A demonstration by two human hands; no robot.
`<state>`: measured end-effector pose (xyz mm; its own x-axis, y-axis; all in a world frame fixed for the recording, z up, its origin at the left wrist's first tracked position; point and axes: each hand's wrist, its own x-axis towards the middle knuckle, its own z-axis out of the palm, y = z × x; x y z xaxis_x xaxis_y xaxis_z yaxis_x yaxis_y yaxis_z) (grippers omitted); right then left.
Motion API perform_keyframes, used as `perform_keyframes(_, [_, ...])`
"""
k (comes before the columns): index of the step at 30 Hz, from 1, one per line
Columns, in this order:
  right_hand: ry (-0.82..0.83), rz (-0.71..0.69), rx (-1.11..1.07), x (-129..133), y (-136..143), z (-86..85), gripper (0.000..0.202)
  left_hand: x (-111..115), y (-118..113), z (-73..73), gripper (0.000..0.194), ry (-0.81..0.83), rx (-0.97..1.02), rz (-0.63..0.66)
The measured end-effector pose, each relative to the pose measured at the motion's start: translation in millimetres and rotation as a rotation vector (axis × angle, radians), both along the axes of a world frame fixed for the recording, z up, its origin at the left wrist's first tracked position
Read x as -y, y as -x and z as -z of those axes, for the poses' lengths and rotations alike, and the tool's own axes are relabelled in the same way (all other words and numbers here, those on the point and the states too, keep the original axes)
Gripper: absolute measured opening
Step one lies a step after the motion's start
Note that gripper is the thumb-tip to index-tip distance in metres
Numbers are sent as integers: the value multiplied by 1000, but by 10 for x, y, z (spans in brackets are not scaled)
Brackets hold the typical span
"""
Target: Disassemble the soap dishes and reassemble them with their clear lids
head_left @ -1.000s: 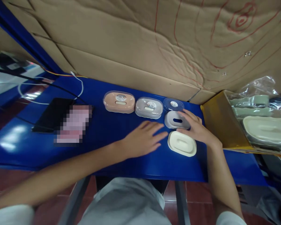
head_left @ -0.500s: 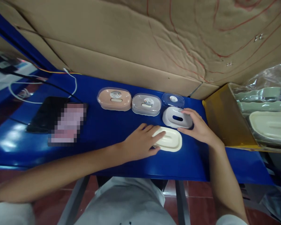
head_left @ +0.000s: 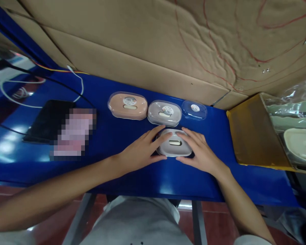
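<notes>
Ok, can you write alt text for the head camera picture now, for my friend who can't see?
Left hand and right hand grip a pale grey box from both sides on a blue table. Behind it sit a peach box, another grey box and a clear lid.

Shirt (head_left: 140, 221): pale grey, loose, creased. We note small dark marks at the view's lower edge, too small for us to read. Sleeves (head_left: 251, 239): short, pale. Left hand (head_left: 145, 148), right hand (head_left: 197, 149): bare.
</notes>
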<state>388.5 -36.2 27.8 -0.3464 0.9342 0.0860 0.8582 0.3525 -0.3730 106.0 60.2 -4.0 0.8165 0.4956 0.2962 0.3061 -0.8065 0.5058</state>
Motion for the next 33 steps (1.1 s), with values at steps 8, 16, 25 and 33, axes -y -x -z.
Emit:
perform_keyframes(8, [-63,-46,60,-17,27,21,89,-36,58,-12,84,-69,-60,2])
perform_keyframes(16, [-43,-91,26,-51,-43,43,88,-52,68,-22,86,-191,-120,4])
perform_keyframes(25, [-145,370,177,-278,-546,247,71,-24,40,-221,59,-195,-40,24])
perform_keyframes(33, [-165,417,179,-210,-592,191,84,-29,44,-221,54,-188,-6,36])
